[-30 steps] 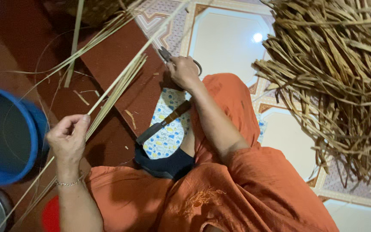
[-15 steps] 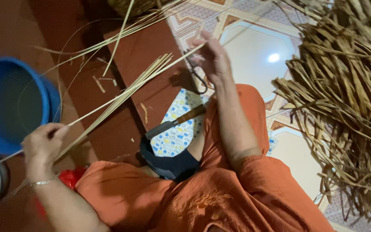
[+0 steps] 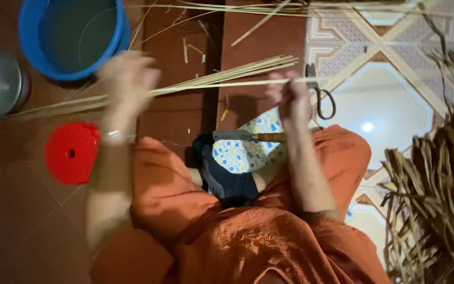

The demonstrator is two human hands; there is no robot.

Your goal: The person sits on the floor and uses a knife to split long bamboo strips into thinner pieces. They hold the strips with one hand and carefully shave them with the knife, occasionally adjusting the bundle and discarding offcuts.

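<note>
Both hands (image 3: 289, 97) along the straw bundle (image 3: 222, 80).

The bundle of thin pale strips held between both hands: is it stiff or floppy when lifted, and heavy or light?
The strips span almost straight between the left hand and right hand, so probably springy, not limp. They are thin, so likely light. The far ends fan apart, so loose strips may slip out.

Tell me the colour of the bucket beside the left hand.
Blue, with a darker inside; the bucket shows clearly in the head view, just above the left hand.
</note>
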